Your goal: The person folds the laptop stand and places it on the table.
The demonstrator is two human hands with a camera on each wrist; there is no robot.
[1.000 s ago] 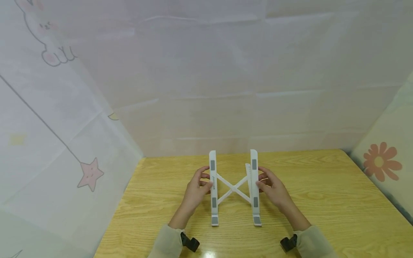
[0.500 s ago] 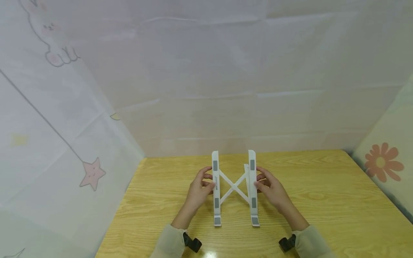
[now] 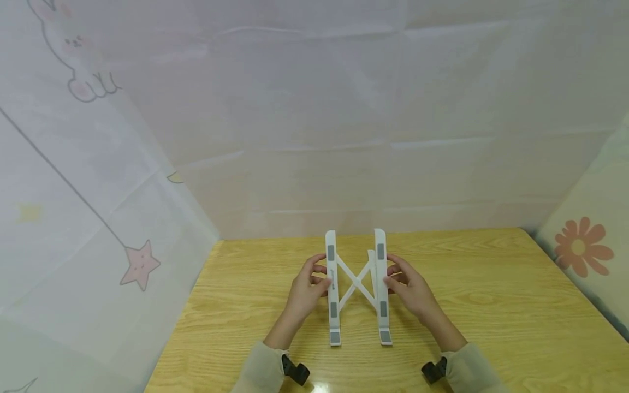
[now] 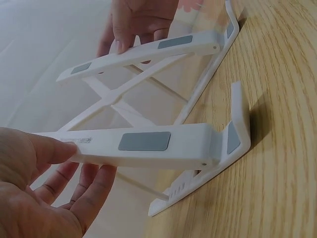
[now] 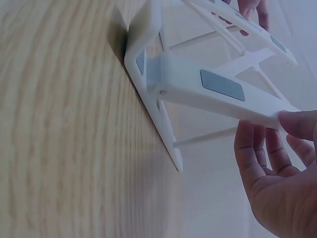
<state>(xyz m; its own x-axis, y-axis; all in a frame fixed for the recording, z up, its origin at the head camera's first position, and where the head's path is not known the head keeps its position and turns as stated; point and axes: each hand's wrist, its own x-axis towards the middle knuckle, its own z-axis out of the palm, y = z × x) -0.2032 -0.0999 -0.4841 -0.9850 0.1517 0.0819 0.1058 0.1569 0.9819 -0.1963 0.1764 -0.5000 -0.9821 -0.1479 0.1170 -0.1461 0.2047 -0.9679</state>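
A white folding laptop stand (image 3: 333, 295) with grey pads and an X-shaped brace stands unfolded on the wooden table. My left hand (image 3: 306, 286) grips its left rail, thumb on top and fingers curled beneath, as the left wrist view shows with the rail (image 4: 148, 141) close up. On the other side, my right hand (image 3: 410, 286) pinches the right rail (image 5: 223, 89) between thumb and fingers. Both base bars touch the tabletop, and the upper rails slope up away from it. The rails stand a short way apart, roughly parallel.
The wooden table (image 3: 236, 305) reaches back to a pale cloth backdrop (image 3: 314, 136). Printed cloth hangs at both sides, with a star (image 3: 140, 265) on the left and a flower (image 3: 583, 246) on the right. A black camera is strapped to each wrist.
Both hands have moved inward, bringing the two rails of the laptop stand closer together. The X-shaped brace has become narrower. Both hands keep their hold.
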